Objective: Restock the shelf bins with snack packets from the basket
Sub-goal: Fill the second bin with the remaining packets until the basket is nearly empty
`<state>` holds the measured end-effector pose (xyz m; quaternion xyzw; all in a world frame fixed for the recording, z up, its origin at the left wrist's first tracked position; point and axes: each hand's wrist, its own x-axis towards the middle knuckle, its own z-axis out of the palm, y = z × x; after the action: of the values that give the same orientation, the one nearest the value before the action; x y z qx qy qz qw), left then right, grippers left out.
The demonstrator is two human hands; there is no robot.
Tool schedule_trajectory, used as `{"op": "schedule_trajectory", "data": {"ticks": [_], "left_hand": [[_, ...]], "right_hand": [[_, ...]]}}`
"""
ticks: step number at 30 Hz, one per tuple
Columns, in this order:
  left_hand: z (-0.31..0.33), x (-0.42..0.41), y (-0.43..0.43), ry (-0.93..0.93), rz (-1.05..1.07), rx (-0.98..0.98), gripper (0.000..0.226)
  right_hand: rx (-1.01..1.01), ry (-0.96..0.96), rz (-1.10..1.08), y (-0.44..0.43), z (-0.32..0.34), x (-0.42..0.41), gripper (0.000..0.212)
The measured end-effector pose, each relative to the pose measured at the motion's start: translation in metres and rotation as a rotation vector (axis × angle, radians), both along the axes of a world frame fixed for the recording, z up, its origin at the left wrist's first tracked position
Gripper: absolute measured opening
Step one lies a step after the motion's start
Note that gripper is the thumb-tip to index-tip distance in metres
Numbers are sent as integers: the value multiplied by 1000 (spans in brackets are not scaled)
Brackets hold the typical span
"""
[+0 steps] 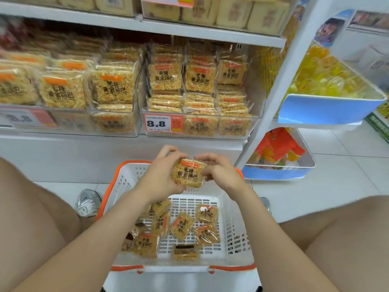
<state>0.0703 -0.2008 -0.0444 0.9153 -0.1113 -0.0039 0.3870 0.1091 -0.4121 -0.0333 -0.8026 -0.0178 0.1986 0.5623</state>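
While both hands hold one snack packet (188,173) above the basket (229,209), nothing is yet shelved. Head view: left hand (161,175) cups the packet's left edge and underside; right hand (219,172) pinches its right edge. Both grips are closed on the packet, in mid-air between basket and right-hand shelf bin (252,102). More packets (182,225) lie loose on the basket floor. Risks, as judged: the bin looks nearly full, so a forced insertion could dislodge the front stack; the crinkly wrapper may slip during handover to one hand; brittle contents could crack under a tight squeeze.
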Motion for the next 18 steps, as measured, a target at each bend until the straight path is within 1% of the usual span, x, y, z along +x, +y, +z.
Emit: {"op": "schedule_trajectory", "data": {"ticks": [3,4,6,8,9,11,13,14,17,18], "left_hand": [[11,0,3,-20,0,-19,81],[15,0,4,-22,-11,-8,81],[27,2,3,-44,-44,13,80],[43,8,2,-109,-81,33,79],[51,11,1,-154,-96,52,80],[69,21,0,-248,-106,90,80],[90,31,-2,-354,-89,140,84],[100,37,-3,-405,-77,166,89],[126,57,-7,-459,-15,235,111],[132,65,-9,-458,4,272,114]], "right_hand": [[-9,-69,8,1,12,-3,35],[-44,-124,17,2,18,-4,31],[-204,-282,93,5,33,-4,22],[-411,-460,193,10,52,3,33],[-480,-536,215,12,61,8,37],[-524,-659,226,16,83,21,36],[-530,-727,223,15,104,34,34],[-561,-766,209,13,114,41,34],[-758,-913,84,2,143,63,35],[-799,-949,35,-2,152,71,34]]}}
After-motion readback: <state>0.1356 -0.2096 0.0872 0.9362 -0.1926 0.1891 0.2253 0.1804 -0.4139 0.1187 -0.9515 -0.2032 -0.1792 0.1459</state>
